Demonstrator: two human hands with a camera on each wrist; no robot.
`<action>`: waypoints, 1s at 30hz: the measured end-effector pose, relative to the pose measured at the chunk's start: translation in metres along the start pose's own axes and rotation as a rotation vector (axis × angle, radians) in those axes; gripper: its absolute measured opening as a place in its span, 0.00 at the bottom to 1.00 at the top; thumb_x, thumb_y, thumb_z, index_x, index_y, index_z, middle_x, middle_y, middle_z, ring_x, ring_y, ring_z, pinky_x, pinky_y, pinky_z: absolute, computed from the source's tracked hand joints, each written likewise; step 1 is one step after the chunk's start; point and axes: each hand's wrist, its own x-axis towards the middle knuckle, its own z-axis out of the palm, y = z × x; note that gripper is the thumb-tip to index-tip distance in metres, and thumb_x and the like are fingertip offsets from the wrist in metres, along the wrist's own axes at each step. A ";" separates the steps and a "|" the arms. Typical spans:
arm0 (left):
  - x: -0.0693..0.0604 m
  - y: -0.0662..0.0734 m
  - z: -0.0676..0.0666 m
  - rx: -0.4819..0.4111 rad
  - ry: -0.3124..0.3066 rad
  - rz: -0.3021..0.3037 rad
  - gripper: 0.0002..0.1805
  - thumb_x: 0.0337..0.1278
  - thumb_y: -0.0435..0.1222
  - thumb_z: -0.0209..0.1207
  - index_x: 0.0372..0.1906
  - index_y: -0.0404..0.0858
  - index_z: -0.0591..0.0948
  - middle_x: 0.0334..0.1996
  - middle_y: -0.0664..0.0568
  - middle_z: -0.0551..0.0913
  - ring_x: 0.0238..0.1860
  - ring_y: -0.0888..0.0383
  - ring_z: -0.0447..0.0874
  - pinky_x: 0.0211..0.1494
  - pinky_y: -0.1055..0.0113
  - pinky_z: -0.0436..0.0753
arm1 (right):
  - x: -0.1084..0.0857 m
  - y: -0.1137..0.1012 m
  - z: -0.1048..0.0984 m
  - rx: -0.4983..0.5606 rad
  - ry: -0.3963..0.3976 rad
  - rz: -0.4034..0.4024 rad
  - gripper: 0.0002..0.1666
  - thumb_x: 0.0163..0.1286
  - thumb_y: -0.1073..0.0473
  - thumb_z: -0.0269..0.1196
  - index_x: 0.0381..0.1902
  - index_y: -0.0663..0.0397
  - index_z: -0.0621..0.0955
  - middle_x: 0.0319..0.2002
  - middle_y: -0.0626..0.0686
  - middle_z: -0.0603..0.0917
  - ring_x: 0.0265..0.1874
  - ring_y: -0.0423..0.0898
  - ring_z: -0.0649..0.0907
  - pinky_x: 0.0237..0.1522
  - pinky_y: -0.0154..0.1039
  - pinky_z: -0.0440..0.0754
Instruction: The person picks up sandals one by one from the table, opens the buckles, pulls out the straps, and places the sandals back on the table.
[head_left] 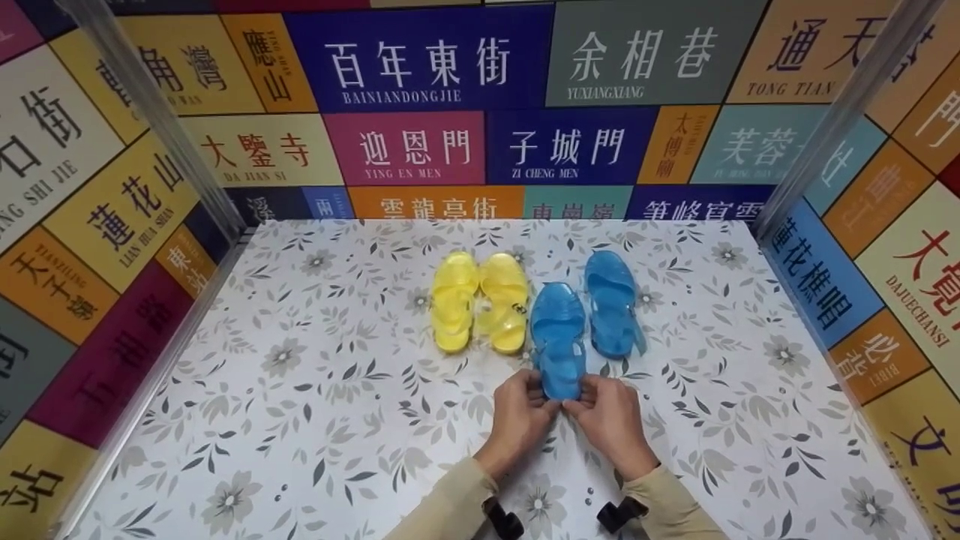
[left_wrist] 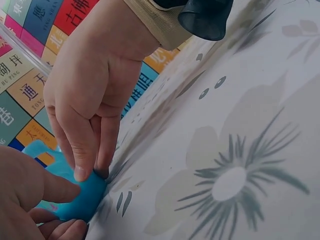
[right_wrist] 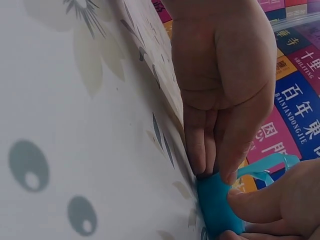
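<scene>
A blue jelly sandal lies with its heel toward me, nearest the front of the sandals. My left hand pinches the left side of its heel, thumb on the near end. On the other side of the same heel, my right hand pinches with thumb and fingers. Both wrist views show the blue heel close up between the two hands, its sole against the table. The other blue sandal lies a little farther back to the right. Left of them, a pair of yellow sandals sits side by side.
The table has a white cover with grey flowers and leaves. Panels with coloured blocks of Chinese lettering rise behind it and at both sides. Clear upright edges stand at the back corners.
</scene>
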 end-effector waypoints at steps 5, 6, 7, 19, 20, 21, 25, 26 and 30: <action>-0.004 -0.001 -0.001 -0.009 -0.005 -0.001 0.16 0.51 0.23 0.70 0.46 0.28 0.83 0.42 0.41 0.89 0.43 0.54 0.92 0.48 0.68 0.88 | -0.002 0.001 -0.003 0.029 -0.029 0.001 0.14 0.51 0.69 0.81 0.37 0.64 0.89 0.32 0.59 0.91 0.34 0.54 0.91 0.40 0.52 0.88; -0.004 -0.001 -0.002 -0.014 -0.009 -0.003 0.16 0.51 0.23 0.71 0.47 0.27 0.83 0.42 0.41 0.89 0.44 0.54 0.92 0.48 0.68 0.88 | -0.002 0.001 -0.005 0.037 -0.045 0.008 0.15 0.52 0.69 0.81 0.38 0.65 0.89 0.34 0.59 0.92 0.35 0.55 0.91 0.41 0.52 0.89; -0.004 -0.001 -0.003 -0.016 -0.014 -0.002 0.17 0.51 0.23 0.71 0.47 0.27 0.83 0.43 0.40 0.89 0.44 0.54 0.92 0.48 0.68 0.88 | -0.001 0.002 -0.007 0.055 -0.066 0.022 0.16 0.53 0.69 0.80 0.40 0.66 0.89 0.35 0.60 0.92 0.37 0.55 0.91 0.43 0.52 0.89; 0.018 -0.006 -0.016 0.081 0.048 -0.012 0.21 0.58 0.20 0.61 0.58 0.29 0.82 0.52 0.40 0.88 0.47 0.52 0.88 0.52 0.61 0.87 | 0.032 -0.002 -0.029 0.081 -0.004 -0.159 0.07 0.67 0.71 0.69 0.43 0.62 0.89 0.39 0.56 0.91 0.40 0.53 0.90 0.44 0.51 0.89; 0.020 -0.007 -0.016 0.097 0.046 -0.003 0.20 0.63 0.22 0.60 0.60 0.30 0.82 0.53 0.41 0.87 0.48 0.53 0.88 0.53 0.60 0.87 | 0.037 -0.004 -0.026 0.089 0.009 -0.234 0.08 0.67 0.70 0.70 0.44 0.61 0.89 0.41 0.56 0.91 0.41 0.53 0.90 0.45 0.51 0.89; 0.022 -0.007 -0.015 0.110 0.041 0.004 0.19 0.67 0.24 0.60 0.61 0.31 0.82 0.54 0.42 0.87 0.49 0.54 0.87 0.54 0.60 0.86 | 0.041 -0.006 -0.024 0.083 0.020 -0.312 0.08 0.67 0.70 0.71 0.44 0.61 0.89 0.42 0.56 0.91 0.43 0.53 0.89 0.46 0.52 0.89; 0.027 -0.007 -0.012 0.141 0.041 0.011 0.15 0.71 0.28 0.60 0.58 0.34 0.84 0.48 0.47 0.88 0.46 0.58 0.86 0.52 0.62 0.85 | 0.057 -0.016 -0.013 0.031 -0.003 -0.561 0.11 0.66 0.68 0.74 0.47 0.60 0.90 0.46 0.56 0.91 0.49 0.55 0.88 0.52 0.53 0.86; 0.028 -0.007 -0.012 0.146 0.048 0.012 0.13 0.71 0.28 0.61 0.57 0.35 0.85 0.47 0.48 0.88 0.45 0.58 0.86 0.51 0.62 0.85 | 0.060 -0.018 -0.011 0.014 -0.029 -0.593 0.12 0.66 0.67 0.73 0.48 0.60 0.90 0.47 0.56 0.91 0.50 0.55 0.88 0.53 0.53 0.86; 0.031 -0.008 -0.011 0.162 0.085 0.026 0.11 0.68 0.28 0.63 0.51 0.37 0.86 0.41 0.51 0.88 0.42 0.60 0.85 0.48 0.64 0.84 | 0.072 -0.026 -0.004 -0.060 -0.172 -0.622 0.12 0.71 0.65 0.70 0.51 0.61 0.89 0.49 0.58 0.90 0.52 0.57 0.87 0.57 0.55 0.84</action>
